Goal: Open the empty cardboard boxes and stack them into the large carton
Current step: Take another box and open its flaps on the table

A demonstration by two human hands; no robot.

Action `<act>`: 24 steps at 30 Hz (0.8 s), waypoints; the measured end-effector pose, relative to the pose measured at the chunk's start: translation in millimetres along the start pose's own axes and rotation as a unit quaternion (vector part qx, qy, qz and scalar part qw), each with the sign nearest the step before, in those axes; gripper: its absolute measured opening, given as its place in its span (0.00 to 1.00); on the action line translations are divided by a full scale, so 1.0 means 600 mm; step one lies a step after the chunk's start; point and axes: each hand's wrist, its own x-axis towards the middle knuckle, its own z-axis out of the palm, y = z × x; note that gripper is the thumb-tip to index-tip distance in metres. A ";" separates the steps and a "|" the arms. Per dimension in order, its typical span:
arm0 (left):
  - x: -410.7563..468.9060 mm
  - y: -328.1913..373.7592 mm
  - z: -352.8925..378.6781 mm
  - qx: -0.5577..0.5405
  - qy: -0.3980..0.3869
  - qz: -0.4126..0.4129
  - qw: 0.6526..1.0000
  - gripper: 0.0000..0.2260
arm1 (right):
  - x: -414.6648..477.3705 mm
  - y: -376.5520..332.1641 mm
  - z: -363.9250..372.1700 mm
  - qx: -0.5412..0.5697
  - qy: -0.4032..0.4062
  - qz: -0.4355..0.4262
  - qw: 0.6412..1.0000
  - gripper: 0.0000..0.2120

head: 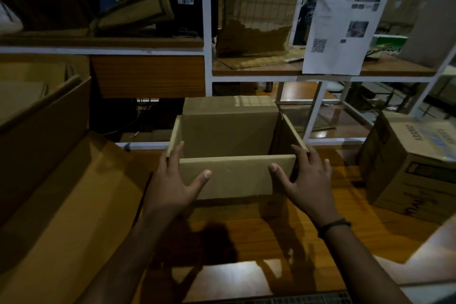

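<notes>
- The small box [232,140] stands upright on the wooden table [246,234] straight ahead of you. Its mouth faces up and it looks empty inside.
- Its long axis runs left to right across your view, so your 2 hands bracket its short ends.
- Your left hand [172,180] lies with straight fingers along the left wall and its thumb on the near flap [237,175]. The hand is spread flat against the card, not curled round it.
- Your right hand [308,180] mirrors it, with straight fingers along the right wall and its thumb on the same flap. It too is flat and uncurled, so the box is pressed between your palms rather than pinched.
- The large carton [47,121] lies to the left of the box. It is near but apart, with its wide flap folded out toward you. Your left hand is the nearer one, so the carry would likely go leftward with that side leading.
- The box is plain brown corrugated card. The near flap stands up, the far flap leans back, and the side flaps are raised. The edges look clean and the walls look square.
- I judge it light and easy to rack out of shape if 1 palm pushes harder than the other.
- A printed box [407,168] sits on the table well to the right, out of that path.
</notes>
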 end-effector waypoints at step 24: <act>-0.046 -0.053 0.014 -0.325 0.247 -0.035 0.912 0.07 | -0.067 0.038 -0.035 0.480 0.061 0.051 0.874 0.27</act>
